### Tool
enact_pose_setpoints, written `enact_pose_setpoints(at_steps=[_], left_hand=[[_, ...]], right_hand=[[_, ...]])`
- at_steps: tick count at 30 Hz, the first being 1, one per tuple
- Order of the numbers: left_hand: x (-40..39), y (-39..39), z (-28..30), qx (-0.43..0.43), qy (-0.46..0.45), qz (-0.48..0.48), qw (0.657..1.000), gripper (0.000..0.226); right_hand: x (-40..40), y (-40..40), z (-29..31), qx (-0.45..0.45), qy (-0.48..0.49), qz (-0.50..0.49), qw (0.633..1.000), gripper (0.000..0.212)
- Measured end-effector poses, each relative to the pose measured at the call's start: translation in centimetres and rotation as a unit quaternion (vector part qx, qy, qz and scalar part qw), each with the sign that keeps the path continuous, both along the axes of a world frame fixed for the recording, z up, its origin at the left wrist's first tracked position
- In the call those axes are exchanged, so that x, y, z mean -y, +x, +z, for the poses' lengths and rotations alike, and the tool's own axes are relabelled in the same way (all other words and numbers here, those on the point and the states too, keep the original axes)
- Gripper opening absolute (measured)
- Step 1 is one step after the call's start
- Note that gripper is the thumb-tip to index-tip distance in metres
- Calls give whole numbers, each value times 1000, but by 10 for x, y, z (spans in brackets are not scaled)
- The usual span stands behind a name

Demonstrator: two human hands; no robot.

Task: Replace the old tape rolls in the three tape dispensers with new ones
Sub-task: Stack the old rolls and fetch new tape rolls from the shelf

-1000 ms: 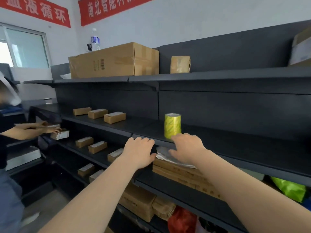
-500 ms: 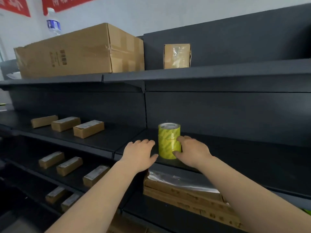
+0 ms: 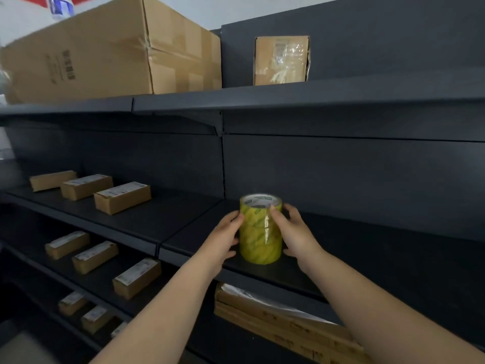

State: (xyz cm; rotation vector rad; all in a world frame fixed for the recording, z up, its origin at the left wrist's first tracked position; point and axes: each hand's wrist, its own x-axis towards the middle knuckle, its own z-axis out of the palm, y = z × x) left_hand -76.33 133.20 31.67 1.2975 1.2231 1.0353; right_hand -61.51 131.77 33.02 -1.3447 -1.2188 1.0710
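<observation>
A stack of yellow-green tape rolls (image 3: 259, 232) wrapped in clear film stands upright on the dark middle shelf (image 3: 367, 248). My left hand (image 3: 223, 239) presses against the stack's left side and my right hand (image 3: 294, 232) against its right side, fingers wrapped around it. The stack's base still rests on the shelf. No tape dispenser shows in this view.
Small cardboard boxes (image 3: 122, 197) lie in rows on the shelves to the left. A large carton (image 3: 112, 51) and a small box (image 3: 282, 60) sit on the top shelf. Flat cardboard packs (image 3: 288, 327) lie on the shelf below the tape.
The view has moved closer to the shelf and to the right. Both hands rose from the lower shelf edge and closed around the tape stack from either side.
</observation>
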Motion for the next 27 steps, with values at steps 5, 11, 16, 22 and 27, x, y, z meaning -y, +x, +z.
enact_pose_setpoints(at_steps=[5,11,16,22,27], left_hand=[[-10,7,-1,118,-63,6,991,34],[-24,6,-1,141,-56,-18,988,35],[-27,1,3,137,-18,-45,989,38],[-15,2,10,146,27,-102,984,33],[-9,20,12,162,29,-151,975,26]], right_hand=[[-10,-8,1,-85,-66,-10,994,58],[-14,-18,-3,-159,-90,-11,983,54],[-4,-22,-6,-186,-74,-31,979,39],[16,-19,-6,-209,-20,-69,975,25],[48,-6,9,-207,20,-107,972,19]])
